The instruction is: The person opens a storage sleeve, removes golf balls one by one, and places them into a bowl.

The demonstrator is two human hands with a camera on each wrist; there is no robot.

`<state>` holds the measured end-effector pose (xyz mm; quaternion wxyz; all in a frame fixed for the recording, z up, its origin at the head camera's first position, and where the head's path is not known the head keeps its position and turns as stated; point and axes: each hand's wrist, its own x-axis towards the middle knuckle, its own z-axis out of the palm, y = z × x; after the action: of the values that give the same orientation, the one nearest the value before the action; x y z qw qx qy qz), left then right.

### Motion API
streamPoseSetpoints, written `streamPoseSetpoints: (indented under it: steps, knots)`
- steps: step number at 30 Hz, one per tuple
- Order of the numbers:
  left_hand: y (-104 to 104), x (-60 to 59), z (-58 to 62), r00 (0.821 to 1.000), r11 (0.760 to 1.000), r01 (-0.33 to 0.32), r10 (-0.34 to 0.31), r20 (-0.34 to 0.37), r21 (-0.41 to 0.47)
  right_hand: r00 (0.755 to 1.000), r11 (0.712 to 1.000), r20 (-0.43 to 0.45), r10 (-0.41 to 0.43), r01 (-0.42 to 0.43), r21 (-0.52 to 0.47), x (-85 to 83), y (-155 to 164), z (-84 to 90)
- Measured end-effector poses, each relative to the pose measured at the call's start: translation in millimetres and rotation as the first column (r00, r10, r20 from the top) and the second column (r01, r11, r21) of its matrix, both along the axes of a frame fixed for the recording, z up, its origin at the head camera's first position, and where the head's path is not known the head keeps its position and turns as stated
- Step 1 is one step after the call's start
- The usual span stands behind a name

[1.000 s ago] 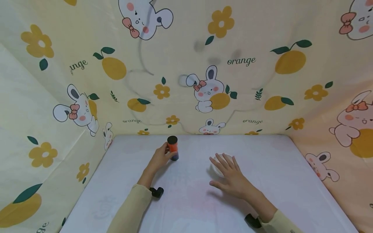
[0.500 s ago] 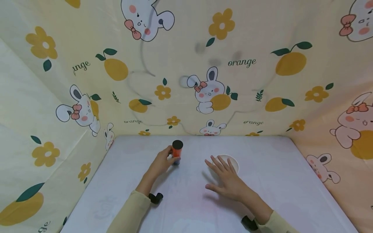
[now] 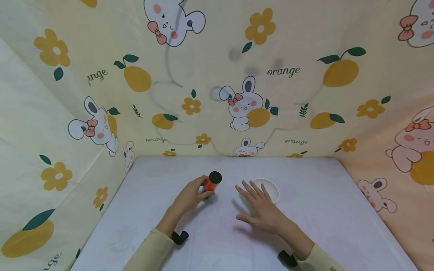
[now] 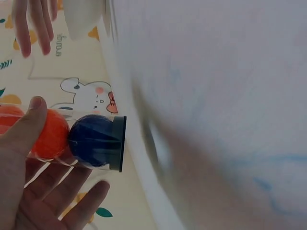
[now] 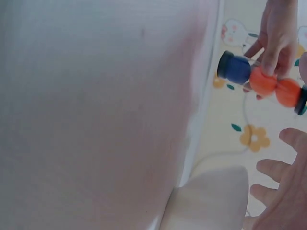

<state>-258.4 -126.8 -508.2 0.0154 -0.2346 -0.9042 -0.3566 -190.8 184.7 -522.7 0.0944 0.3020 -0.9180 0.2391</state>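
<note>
While left grip (image 3: pixel 190 195) clasps tube (image 3: pixel 212 182) | right grip (image 3: pixel 261 210) flat, fingers spread | bowl (image 3: pixel 271 187) adjacent

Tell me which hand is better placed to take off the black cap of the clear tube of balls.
Probably the right hand: it is open and empty, hovering beside the white bowl, close to the clear tube of orange and blue balls. The left hand already grips that tube, tilted off the table.

Left hand (image 3: pixel 190 195), forearm extended forward over the surface, fingers and thumb curled in a grip. Right hand (image 3: pixel 262 207), palm down, fingers straight and spread, holding nothing. Both forearms in pale yellow sleeves (image 3: pixel 149 252).
</note>
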Motion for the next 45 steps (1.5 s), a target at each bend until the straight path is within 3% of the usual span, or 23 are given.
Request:
streamPoseSetpoints:
  steps: [10,22,31,37,45]
  knots:
    - [5.6,18.4,0.8,0.998,0.993,0.034,-0.039,-0.042,-0.114,1.0,1.0,-0.007,0.023,-0.023,-0.003,1.4,-5.7,1.8]
    - [7.5,34.6,0.8,0.993,0.985,0.076,-0.089,-0.083,-0.153,0.998,0.998,0.001,0.057,-0.057,-0.024,1.8,-11.2,1.2]
    - [11.1,39.4,-1.4,0.988,0.972,0.104,-0.126,-0.092,-0.213,0.995,0.993,-0.011,0.098,-0.098,-0.06,0.3,-13.4,2.8]
    - [11.6,41.1,0.6,0.982,0.967,0.122,-0.151,-0.116,-0.223,0.992,0.986,-0.033,0.125,-0.128,-0.107,-0.7,-14.6,3.6]
    - [10.6,42.7,1.7,0.983,0.967,0.134,-0.157,-0.092,-0.215,0.986,0.971,-0.079,0.146,-0.158,-0.177,-0.3,-14.7,3.6]
